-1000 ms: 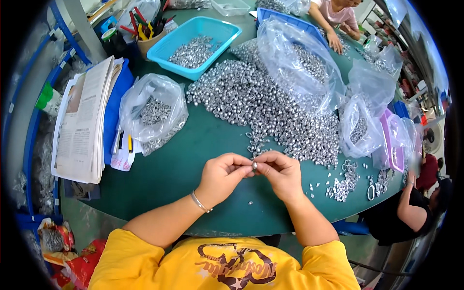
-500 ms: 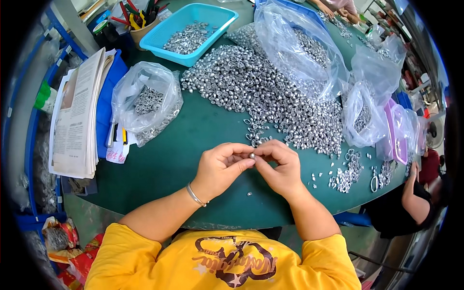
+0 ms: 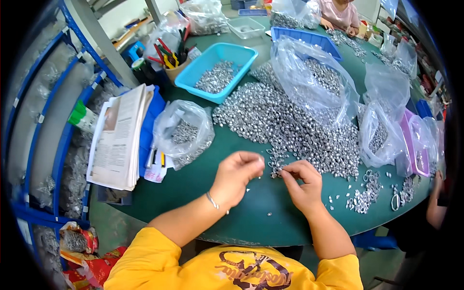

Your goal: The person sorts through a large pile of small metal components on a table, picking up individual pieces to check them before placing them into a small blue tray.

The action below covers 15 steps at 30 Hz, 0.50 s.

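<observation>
A heap of small silver metal pieces [image 3: 309,140], rounded and hollow like little caps or rings, spreads over the green table. My left hand [image 3: 239,176], a metal bangle [image 3: 212,200] at its wrist, is raised left of the heap's near tip. Its thumb and fingers are pinched together and slightly blurred; what is between them, if anything, cannot be made out. At the heap's near edge my right hand [image 3: 304,186] pinches with thumb and forefinger by a few loose pieces [image 3: 276,166]. Whether one is in its fingertips is hidden.
A turquoise basket [image 3: 217,96] holds more pieces. Clear plastic bags of metal parts stand left [image 3: 181,130] and right [image 3: 379,140], one beside a purple tray [image 3: 408,125]. Papers [image 3: 121,137] lean on a blue bin. Loose parts [image 3: 365,195] lie at right. Another person [image 3: 338,17] sits across.
My hands, earlier together over a small metal piece, have come apart. The right has moved to the heap's near edge, the left stays to its left. The view has shifted, showing more of the far side.
</observation>
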Tool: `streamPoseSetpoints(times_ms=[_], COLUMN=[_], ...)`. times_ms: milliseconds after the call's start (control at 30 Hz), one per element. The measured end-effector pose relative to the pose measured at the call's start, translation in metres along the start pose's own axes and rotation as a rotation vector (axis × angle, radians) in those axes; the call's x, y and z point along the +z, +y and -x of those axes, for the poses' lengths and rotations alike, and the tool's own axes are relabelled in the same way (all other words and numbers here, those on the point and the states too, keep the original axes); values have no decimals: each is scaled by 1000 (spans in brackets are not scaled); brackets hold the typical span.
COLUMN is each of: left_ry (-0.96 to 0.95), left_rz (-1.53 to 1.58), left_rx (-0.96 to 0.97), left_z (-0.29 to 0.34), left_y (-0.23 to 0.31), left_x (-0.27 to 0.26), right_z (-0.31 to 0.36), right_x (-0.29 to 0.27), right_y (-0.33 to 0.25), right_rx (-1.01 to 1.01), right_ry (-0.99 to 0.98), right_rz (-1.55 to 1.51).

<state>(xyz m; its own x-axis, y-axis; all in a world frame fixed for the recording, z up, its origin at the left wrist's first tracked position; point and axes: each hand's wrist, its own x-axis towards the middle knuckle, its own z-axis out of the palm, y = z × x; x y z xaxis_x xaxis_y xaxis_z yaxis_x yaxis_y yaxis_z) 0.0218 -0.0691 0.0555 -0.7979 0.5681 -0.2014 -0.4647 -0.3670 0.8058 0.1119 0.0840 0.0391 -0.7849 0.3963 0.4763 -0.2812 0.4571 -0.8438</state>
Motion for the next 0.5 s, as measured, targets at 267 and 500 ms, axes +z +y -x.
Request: streamPoseSetpoints(times_ms=[267, 500], left_ry=[257, -263], left_rz=[264, -1178], left_rx=[252, 399], left_z=[-134, -70], left_y=[109, 9], left_x=[-30, 2], right_z=[-12, -17], right_x=[-17, -32], right_y=[18, 28], right_rx=[69, 73], right_ry=[138, 3], right_rz=[40, 166])
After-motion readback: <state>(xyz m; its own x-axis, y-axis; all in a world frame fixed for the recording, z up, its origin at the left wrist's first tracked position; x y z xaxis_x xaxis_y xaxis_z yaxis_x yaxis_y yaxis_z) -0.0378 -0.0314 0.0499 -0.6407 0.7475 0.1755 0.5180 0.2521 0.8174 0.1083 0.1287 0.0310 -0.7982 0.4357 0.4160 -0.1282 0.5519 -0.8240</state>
